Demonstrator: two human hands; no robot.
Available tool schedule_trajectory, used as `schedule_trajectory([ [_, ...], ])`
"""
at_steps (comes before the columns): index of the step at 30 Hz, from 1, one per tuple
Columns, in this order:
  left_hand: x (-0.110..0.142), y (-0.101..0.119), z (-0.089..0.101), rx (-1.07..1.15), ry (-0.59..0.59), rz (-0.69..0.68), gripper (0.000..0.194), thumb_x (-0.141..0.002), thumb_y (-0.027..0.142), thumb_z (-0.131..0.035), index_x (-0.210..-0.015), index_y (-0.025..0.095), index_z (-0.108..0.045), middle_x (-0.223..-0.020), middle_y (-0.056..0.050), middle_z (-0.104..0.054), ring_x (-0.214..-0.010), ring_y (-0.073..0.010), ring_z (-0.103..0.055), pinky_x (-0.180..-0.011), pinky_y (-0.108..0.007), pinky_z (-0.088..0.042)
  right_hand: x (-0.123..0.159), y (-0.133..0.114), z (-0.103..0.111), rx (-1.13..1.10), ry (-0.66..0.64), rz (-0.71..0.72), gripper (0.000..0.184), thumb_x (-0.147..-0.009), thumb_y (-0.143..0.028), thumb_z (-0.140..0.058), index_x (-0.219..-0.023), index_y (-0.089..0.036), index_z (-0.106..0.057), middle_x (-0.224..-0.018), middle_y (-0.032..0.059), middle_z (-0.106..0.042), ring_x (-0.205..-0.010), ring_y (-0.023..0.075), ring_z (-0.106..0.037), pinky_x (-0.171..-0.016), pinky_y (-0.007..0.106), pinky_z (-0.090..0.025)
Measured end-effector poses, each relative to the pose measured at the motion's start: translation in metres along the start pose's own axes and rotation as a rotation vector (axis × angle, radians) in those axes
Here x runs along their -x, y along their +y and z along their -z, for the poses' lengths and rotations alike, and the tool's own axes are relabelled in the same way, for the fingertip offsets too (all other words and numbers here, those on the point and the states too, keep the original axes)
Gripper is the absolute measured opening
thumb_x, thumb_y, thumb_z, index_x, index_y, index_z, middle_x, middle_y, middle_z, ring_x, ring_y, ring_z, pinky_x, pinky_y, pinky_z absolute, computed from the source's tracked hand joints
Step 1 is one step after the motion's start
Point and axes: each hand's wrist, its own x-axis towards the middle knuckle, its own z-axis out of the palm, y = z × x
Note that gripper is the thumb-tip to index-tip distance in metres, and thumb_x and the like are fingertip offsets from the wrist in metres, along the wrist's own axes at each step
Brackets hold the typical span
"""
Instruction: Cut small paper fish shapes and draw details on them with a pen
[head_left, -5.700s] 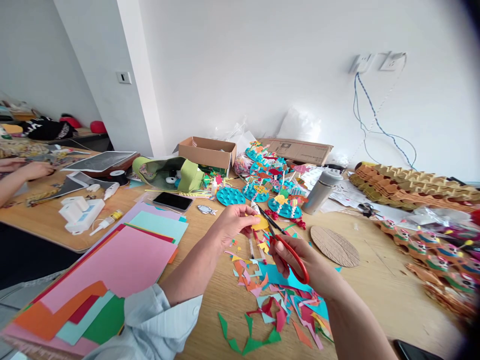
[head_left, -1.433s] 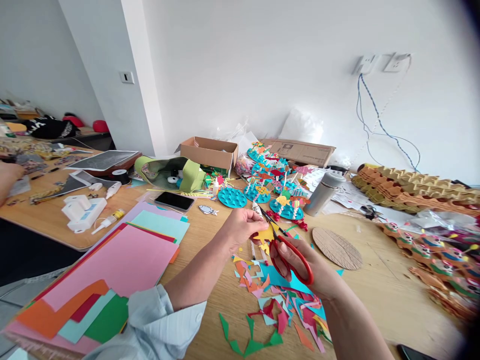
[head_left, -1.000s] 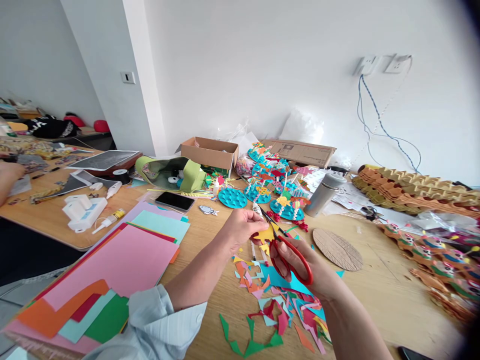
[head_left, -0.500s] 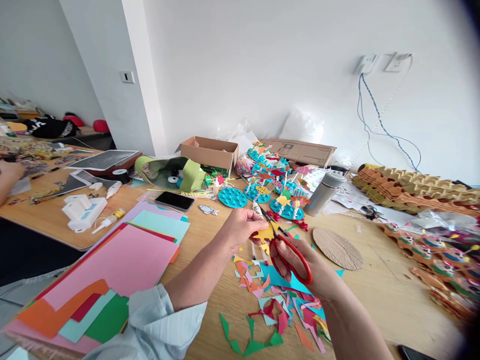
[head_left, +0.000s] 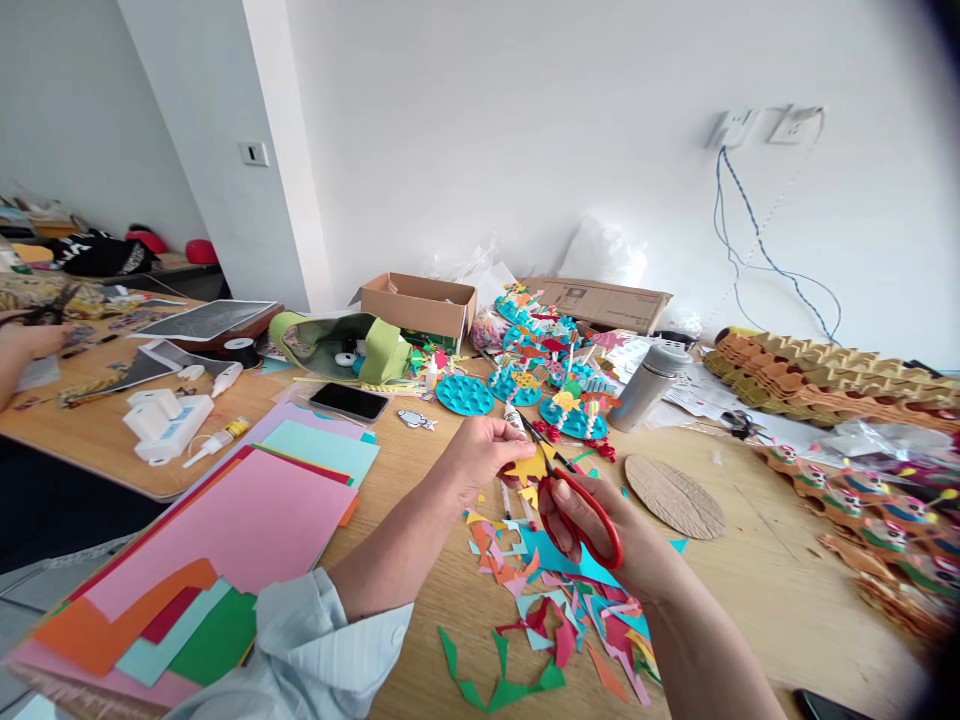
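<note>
My left hand [head_left: 486, 455] pinches a small yellow paper cutout [head_left: 531, 468] between thumb and fingers. In my right hand [head_left: 600, 520] are red-handled scissors [head_left: 616, 548], fingers through the loops. Their dark blades meet the right edge of the yellow paper; how far apart the blades are is hard to see. Below both hands lie many paper scraps [head_left: 540, 610] in pink, red, orange, blue and green. A larger blue paper piece [head_left: 574, 560] is partly covered by the scissors and right hand.
Stacked coloured paper [head_left: 292, 500] lies at left, near a phone [head_left: 349, 402]. Behind my hands stand blue discs [head_left: 465, 394] with paper fish and a metal bottle [head_left: 651, 388]. A cardboard oval [head_left: 675, 496] is at right. A co-worker's hand [head_left: 37, 340] is at far left.
The scissors have shifted very slightly at the yellow paper's edge; my left hand keeps its place. At far left, the co-worker's hand has come further into view with dark scissors.
</note>
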Motion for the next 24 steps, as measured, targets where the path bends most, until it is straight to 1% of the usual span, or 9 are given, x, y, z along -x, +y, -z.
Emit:
schedule_trajectory([
  [11, 0.0009, -0.0002, 0.0013, -0.01, -0.008, -0.021, 0.012, -0.065, 0.022, -0.067, -0.064, 0.012, -0.06, -0.055, 0.0, -0.058, -0.047, -0.0093, -0.052, -0.041, -0.019, -0.041, -0.0004, -0.0011, -0.0011, -0.014, 0.001, 0.0, 0.049, -0.092, -0.059, -0.043, -0.065, -0.019, -0.051, -0.05, -0.002, -0.05, -0.045, 0.0099, -0.041, -0.046, 0.025, -0.029],
  [18, 0.001, -0.0004, 0.0001, -0.009, -0.007, -0.021, 0.011, -0.066, 0.021, -0.066, -0.065, 0.012, -0.06, -0.055, 0.0, -0.058, -0.047, -0.0094, -0.052, -0.041, -0.019, -0.041, 0.0002, -0.0025, -0.0026, -0.035, 0.007, -0.009, 0.048, -0.09, -0.061, -0.044, -0.067, -0.019, -0.052, -0.05, -0.002, -0.05, -0.046, 0.011, -0.042, -0.046, 0.025, -0.031],
  [24, 0.0014, -0.0005, 0.001, -0.01, -0.004, -0.031, 0.012, -0.064, 0.023, -0.067, -0.064, 0.013, -0.06, -0.055, 0.0, -0.057, -0.047, -0.0087, -0.05, -0.042, -0.019, -0.041, 0.0002, -0.0044, -0.0035, -0.037, 0.016, -0.014, 0.049, -0.089, -0.062, -0.045, -0.065, -0.02, -0.052, -0.049, -0.0018, -0.051, -0.046, 0.0115, -0.043, -0.046, 0.025, -0.033],
])
